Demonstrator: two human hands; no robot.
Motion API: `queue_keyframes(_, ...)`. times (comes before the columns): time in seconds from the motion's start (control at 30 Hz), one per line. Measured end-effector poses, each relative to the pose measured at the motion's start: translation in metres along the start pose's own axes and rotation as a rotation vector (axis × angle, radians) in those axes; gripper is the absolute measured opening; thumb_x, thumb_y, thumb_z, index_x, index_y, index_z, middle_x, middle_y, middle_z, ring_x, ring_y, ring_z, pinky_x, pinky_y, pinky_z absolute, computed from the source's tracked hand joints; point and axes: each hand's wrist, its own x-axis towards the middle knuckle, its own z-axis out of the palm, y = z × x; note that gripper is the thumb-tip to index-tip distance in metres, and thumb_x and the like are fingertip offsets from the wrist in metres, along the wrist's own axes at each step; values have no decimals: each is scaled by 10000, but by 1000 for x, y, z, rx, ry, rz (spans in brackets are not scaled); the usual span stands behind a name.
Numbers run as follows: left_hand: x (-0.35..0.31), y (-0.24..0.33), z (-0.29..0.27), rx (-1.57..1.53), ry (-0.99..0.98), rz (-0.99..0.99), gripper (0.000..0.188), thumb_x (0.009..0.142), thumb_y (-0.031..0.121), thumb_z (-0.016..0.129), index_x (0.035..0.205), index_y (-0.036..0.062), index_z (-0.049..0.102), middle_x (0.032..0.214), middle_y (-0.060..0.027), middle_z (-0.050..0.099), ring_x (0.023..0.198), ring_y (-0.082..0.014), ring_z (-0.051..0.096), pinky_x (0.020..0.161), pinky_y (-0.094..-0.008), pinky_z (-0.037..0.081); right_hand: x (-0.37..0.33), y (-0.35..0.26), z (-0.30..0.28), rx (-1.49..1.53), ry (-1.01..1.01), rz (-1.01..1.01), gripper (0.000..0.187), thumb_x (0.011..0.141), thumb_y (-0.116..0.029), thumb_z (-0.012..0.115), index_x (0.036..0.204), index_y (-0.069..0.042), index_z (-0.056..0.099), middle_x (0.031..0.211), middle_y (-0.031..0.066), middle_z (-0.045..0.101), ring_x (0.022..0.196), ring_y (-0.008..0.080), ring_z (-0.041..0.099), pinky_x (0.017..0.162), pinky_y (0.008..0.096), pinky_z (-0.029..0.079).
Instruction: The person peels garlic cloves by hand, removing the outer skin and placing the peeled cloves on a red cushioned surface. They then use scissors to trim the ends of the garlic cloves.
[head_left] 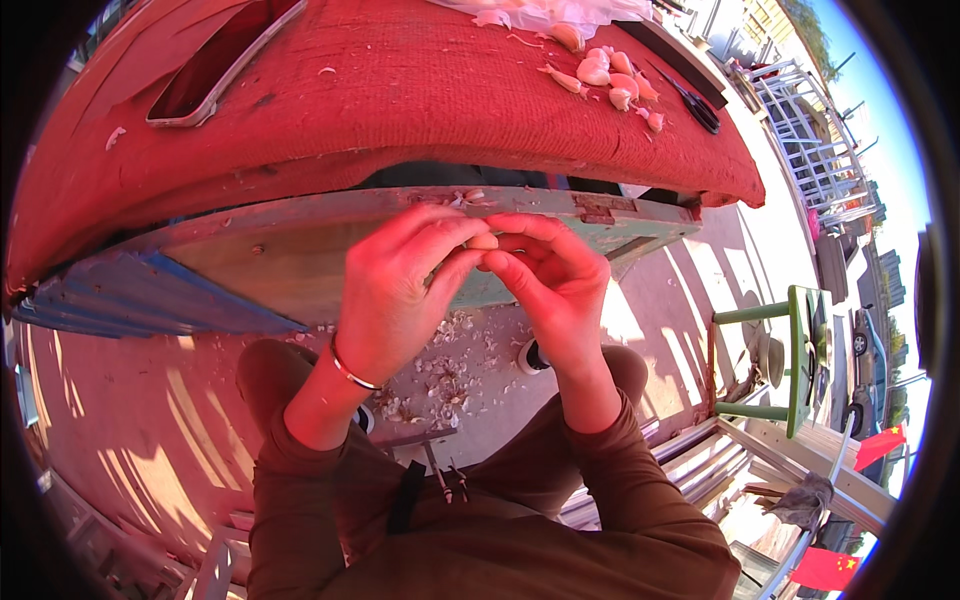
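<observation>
A small pale garlic clove is pinched between the fingertips of my left hand, held up in front of the table's near edge. My right hand meets it there, thumb and forefinger pressed together at the clove's right side; whether peel lies between them is too small to make out. Farther off, several garlic cloves lie heaped on the red cloth at the right of the table. A pair of dark-handled scissors rests beside them.
On the cloth's left lies a phone-like dark slab; a thin plastic bag sits at the far edge. Below my hands, garlic peelings litter the floor between my feet. A green chair stands to the right, near metal rails.
</observation>
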Motion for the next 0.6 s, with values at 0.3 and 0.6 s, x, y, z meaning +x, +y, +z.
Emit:
queue_keyframes(0.3, 0, 8, -3, -14, -7, -22, 306, 800, -125, 792, 1076, 0, 749, 941, -102, 751, 846, -211, 760, 764, -309, 618, 1, 3, -2, 29, -39, -61, 274, 971, 50, 735, 1238, 82, 681, 1187, 147, 741, 1091, 195, 717, 965, 343, 583)
queue_keyframes(0.6, -1, 3, -5, 27, -30, 40, 279, 817, -82, 806, 1077, 3, 752, 925, -110, 744, 820, -252, 747, 735, -317, 601, 0, -1, -1, -109, -23, -80, 246, 990, 49, 710, 1236, 64, 701, 1161, 115, 746, 1041, 171, 731, 921, 306, 593)
